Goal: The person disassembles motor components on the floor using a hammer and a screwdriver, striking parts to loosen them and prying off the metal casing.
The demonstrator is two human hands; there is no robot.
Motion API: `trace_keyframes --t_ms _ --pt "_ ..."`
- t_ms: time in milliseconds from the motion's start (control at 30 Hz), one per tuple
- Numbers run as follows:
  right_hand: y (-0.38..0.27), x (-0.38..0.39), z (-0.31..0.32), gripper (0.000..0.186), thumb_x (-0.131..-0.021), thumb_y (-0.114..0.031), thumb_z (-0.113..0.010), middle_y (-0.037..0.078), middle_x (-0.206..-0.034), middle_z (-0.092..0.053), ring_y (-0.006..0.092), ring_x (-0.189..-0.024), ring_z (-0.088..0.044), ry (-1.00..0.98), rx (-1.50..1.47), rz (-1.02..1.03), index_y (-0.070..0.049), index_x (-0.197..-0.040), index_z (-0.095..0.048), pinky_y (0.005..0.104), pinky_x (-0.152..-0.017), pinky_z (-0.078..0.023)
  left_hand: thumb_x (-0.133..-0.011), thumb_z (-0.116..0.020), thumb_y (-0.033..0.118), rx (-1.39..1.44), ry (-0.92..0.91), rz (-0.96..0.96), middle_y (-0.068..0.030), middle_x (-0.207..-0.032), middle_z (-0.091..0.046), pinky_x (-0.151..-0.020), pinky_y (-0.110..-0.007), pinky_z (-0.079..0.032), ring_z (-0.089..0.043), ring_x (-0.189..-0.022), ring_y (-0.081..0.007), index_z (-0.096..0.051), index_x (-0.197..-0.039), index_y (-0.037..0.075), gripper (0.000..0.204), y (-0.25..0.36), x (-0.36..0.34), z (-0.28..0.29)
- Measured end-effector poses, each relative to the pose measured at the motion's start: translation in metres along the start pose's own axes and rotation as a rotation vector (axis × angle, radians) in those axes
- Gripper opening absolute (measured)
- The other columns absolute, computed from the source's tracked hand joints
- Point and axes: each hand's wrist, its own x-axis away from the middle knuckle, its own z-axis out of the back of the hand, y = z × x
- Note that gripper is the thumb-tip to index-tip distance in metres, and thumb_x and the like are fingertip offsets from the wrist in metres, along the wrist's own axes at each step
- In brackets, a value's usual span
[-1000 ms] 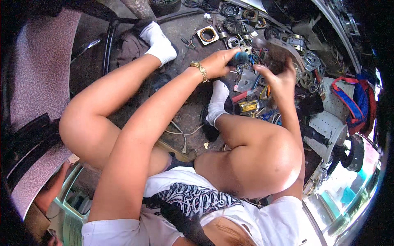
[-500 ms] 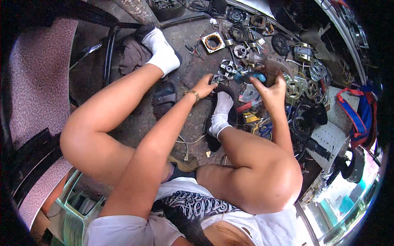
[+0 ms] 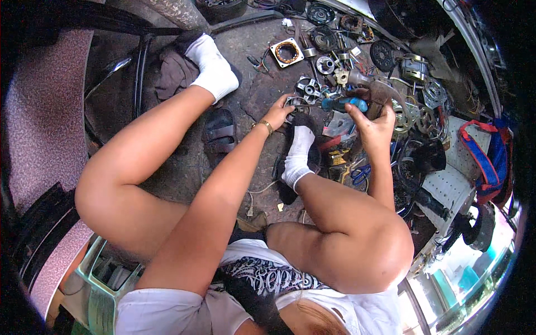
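My left hand [image 3: 276, 116] grips the rim of a round metal motor cover [image 3: 295, 103], just beyond my right foot. In my right hand [image 3: 375, 127] is a screwdriver [image 3: 346, 104] with a blue handle. My thumb lies along the handle, while the other fingers are partly hidden behind it. The screwdriver points left, lying nearly level, its thin shaft reaching the cover. Whether the tip sits in a screw is too small to tell. A curved grey-brown metal piece [image 3: 385, 92] shows right behind my right fingers; I cannot tell if they touch it.
Beyond my hands lie a square motor stator [image 3: 287, 53] with copper windings, a silver bracket [image 3: 308, 88] and a small motor [image 3: 414, 68]. Blue-handled scissors [image 3: 360, 174] rest beside my right shin. A black sandal [image 3: 220, 132] lies between my legs. At right hangs a blue-and-red bag [image 3: 487, 162].
My right hand and the screwdriver have shifted slightly right. My left hand keeps its hold on the motor cover. The whole view has moved a little.
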Motion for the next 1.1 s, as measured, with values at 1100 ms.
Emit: trace_keyframes --t_ms 1100 --pt "0.105 0.126 0.111 0.053 -0.074 -0.012 -0.065 0.019 -0.120 -0.046 0.0310 -0.110 -0.046 0.173 0.803 0.201 0.000 -0.120 -0.042 0.0380 -0.093 -0.036 -0.082 -0.054 0.031 -0.497 0.411 -0.292 -0.0203 -0.086 -0.061 -0.073 -0.042 -0.045 -0.058 -0.085 -0.0370 -0.060 -0.088 0.003 0.030 0.093 0.049 0.029"
